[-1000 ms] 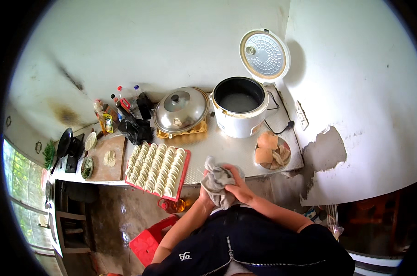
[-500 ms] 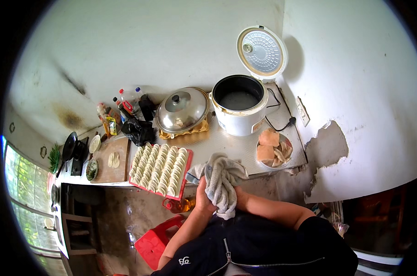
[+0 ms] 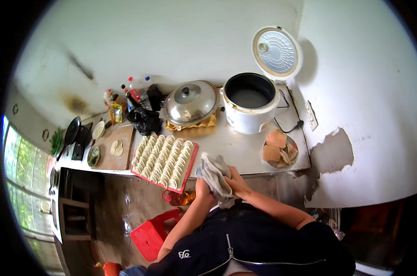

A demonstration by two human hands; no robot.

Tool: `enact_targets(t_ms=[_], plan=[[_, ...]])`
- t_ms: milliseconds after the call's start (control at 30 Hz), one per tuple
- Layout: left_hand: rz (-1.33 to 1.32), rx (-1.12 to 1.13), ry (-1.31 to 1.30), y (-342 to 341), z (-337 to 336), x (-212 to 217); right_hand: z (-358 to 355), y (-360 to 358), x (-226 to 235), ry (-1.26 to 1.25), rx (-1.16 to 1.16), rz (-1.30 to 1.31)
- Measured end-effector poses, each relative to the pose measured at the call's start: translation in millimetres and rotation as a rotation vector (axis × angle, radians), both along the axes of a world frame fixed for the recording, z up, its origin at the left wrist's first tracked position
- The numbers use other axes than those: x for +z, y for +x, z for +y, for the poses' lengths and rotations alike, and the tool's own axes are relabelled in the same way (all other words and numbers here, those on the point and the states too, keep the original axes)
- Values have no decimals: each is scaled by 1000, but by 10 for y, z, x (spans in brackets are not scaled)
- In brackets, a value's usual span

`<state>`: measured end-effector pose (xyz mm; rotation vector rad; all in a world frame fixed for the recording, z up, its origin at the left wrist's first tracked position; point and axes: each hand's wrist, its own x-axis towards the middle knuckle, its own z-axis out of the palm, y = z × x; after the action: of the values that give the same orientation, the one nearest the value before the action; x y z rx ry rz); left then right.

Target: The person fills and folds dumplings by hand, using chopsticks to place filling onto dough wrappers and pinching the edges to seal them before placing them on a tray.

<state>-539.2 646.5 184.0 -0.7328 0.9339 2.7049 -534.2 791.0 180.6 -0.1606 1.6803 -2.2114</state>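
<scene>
My fingers (image 3: 230, 180) clamp down on the grey cloth (image 3: 216, 177), right hand (image 3: 239, 184) wrapped across one side, left hand (image 3: 204, 189) gripping opposite, fingertips there hidden. I've got it up at the tabletop's (image 3: 231, 147) front edge. Out left, a red tray (image 3: 190, 168) of white dumplings (image 3: 162, 158); further back, a domed metal lid (image 3: 199, 108) and the gaping rice cooker (image 3: 245, 120).

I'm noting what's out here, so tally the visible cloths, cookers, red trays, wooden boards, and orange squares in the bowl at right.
Cloth: 1
Cooker: 1
Red tray: 1
Wooden board: 1
Orange squares: 2
Total: 6
</scene>
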Motion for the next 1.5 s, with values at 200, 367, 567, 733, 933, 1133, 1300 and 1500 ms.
enact_targets(t_ms=[200, 367, 567, 733, 933, 1133, 1300, 1500], plan=[[-18, -136, -40, -2, 45, -71, 91, 52, -65, -89, 141, -171], [-58, -83, 57, -190, 188, 104, 41, 71, 160, -190, 14, 54], [139, -139, -78, -103, 133, -312, 18, -178, 113, -55, -187, -54], [41, -285, -538, 220, -476, -573, 127, -679, -91, 593, -241, 473], [-423, -394, -1238, 1811, -1664, -1449, 382, -1066, -367, 1234, 143, 523], [-784, -75, -384, 4033, -1692, -2554, 271, -91, -1115, 973, 754, 272], [-781, -322, -630, 4164, -1694, -2630, -94, 744, -1533, 1057, 1012, -90], [-744, -191, -732, 4441, -2197, -2403, -900, 1103, -1794, 1100, 1195, -21]])
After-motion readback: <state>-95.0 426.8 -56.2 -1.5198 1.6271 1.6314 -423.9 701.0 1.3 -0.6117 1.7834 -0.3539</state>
